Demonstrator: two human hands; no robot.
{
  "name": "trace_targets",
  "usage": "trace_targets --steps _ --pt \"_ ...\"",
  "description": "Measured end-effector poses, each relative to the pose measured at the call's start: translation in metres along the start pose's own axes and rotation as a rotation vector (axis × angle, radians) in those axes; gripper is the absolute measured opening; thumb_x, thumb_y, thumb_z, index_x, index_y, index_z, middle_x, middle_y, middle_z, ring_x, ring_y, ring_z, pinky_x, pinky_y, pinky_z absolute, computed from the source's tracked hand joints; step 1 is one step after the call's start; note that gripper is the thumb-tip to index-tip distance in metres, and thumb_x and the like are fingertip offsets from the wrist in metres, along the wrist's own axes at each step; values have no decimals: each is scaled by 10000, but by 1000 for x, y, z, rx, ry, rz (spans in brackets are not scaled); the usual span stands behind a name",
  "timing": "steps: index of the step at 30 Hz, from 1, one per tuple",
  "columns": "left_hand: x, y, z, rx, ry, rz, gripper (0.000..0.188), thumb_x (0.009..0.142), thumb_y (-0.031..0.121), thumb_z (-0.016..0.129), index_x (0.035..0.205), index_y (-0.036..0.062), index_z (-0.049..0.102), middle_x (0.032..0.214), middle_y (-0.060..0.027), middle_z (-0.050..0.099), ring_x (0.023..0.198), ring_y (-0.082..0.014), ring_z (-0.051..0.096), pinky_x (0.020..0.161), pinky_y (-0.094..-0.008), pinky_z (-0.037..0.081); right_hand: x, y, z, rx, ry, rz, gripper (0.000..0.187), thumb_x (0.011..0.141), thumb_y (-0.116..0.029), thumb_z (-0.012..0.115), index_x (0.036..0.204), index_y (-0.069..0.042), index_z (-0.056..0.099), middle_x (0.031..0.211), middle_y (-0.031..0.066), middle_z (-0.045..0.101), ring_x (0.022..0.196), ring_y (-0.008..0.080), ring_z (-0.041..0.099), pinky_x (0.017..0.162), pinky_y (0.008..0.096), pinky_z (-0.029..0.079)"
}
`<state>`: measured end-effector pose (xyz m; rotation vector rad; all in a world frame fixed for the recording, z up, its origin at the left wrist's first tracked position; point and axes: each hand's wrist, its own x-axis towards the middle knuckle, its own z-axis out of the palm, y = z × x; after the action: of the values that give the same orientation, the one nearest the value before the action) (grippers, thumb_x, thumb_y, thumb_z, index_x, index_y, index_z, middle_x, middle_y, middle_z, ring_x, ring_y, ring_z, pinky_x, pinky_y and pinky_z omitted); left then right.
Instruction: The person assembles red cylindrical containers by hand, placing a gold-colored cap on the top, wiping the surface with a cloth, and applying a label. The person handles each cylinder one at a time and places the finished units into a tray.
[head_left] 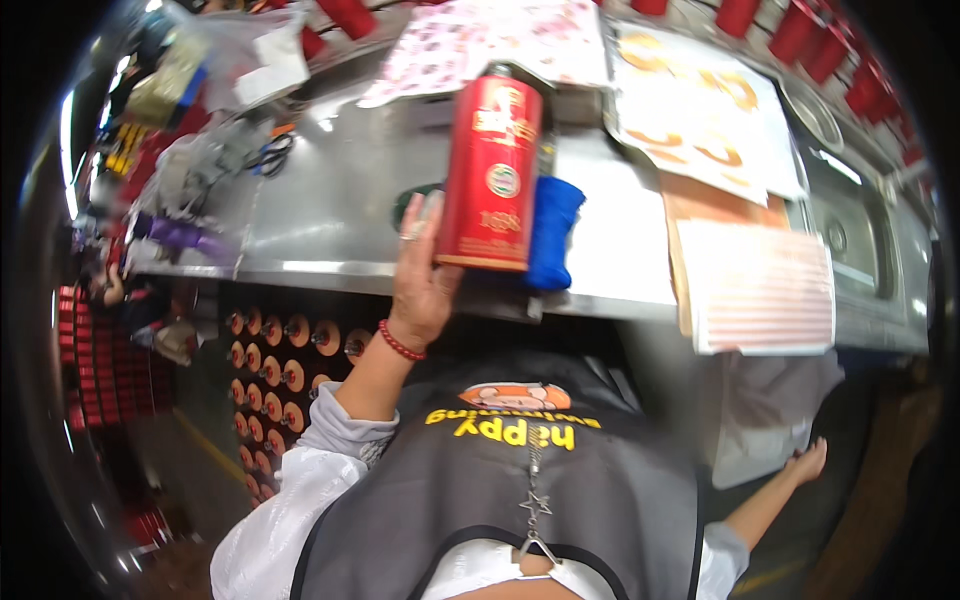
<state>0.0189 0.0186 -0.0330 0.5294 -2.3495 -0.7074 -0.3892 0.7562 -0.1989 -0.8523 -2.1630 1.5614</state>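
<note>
My left hand (pixel 425 275) supports a tall red tin (pixel 490 180) with gold lettering, a round white-and-green mark and a dark top. Its fingers lie along the tin's left side, near the bottom edge. A red bead bracelet circles that wrist. Right beside the tin, a bundled blue cloth (pixel 556 232) rests at the front of the metal worktop (pixel 335 215). My right hand (pixel 806 461) is low at the far right, next to a pale, translucent bin or bag (pixel 760 430). Its fingers are too small and blurred to read.
Printed sheets (pixel 690 105) and a striped stack (pixel 760 285) cover the worktop's right side, beside a sink (pixel 850 225). Scissors (pixel 272 155), plastic bags (pixel 215 165) and a purple object (pixel 180 232) lie left. Several red tins (pixel 825 45) stand behind. Round-topped items (pixel 290 375) sit below the worktop.
</note>
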Motion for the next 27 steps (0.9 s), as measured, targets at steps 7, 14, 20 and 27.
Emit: trace_targets --steps 7,14,20,27 --pt "37 -28 -32 -805 -62 -293 775 1030 596 397 1498 -22 367 1528 -181 397 1432 -301 366 1180 -439 282 -224 -214 88 117 -252 -749 307 1012 -136 602 1272 26 611 1265 65 654 969 123 562 809 263 464" --pt "204 -50 9 -1088 -398 -686 457 978 441 618 1184 33 623 1064 -100 733 947 -166 712 878 -344 587 -490 -245 213 83 -1263 -1461 955 766 -262 852 1524 -34 317 1537 269 359 1358 447 414 1088 469 386" --pt "214 -40 3 -847 -570 -790 448 841 384 809 1088 48 644 996 -69 752 867 -138 735 809 -311 610 -559 -239 252 170 -1431 -1333 1107 640 -151 901 1544 -23 275 1517 275 358 1263 431 468 1053 475 417" --pt "141 -15 -90 -936 -83 -582 514 900 359 746 1279 29 639 1226 -91 693 1110 -168 672 974 -321 546 -570 -258 226 304 -1536 -1295 926 784 -303 828 1488 46 339 1504 226 430 1182 322 511 985 410 424"
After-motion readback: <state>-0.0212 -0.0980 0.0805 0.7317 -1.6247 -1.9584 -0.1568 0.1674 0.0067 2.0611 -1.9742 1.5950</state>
